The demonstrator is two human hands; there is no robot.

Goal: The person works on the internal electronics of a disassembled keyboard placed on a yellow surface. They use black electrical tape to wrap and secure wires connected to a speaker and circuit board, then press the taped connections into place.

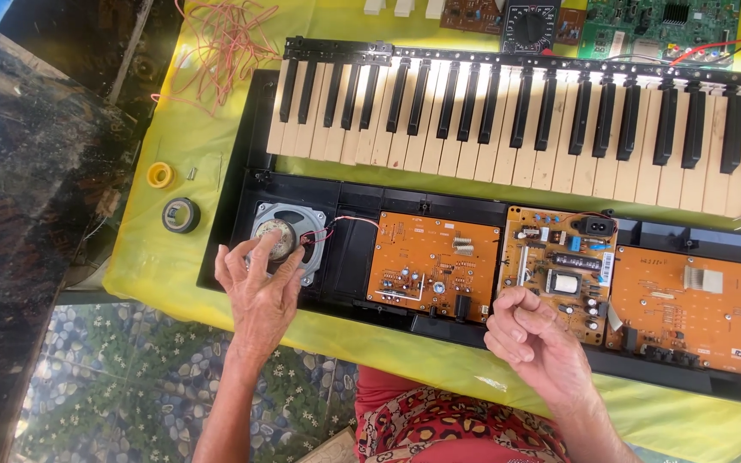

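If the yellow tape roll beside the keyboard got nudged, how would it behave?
The yellow tape roll lies flat on the yellow cloth, so it would probably slide rather than roll. Small and hollow-centred, it looks light. Set on edge, it would likely roll.

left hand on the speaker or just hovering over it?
Touching. The head view shows the left hand spread over the round speaker in the opened keyboard case, its fingertips resting on the metal back with no gap visible.

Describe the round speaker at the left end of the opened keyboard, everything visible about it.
The speaker lies magnet side up in the black case, at its left end. It has a grey metal frame with a round silvery magnet in the middle. Red and black wires run from its right side toward the orange circuit board. The left hand has fingertips on the magnet.
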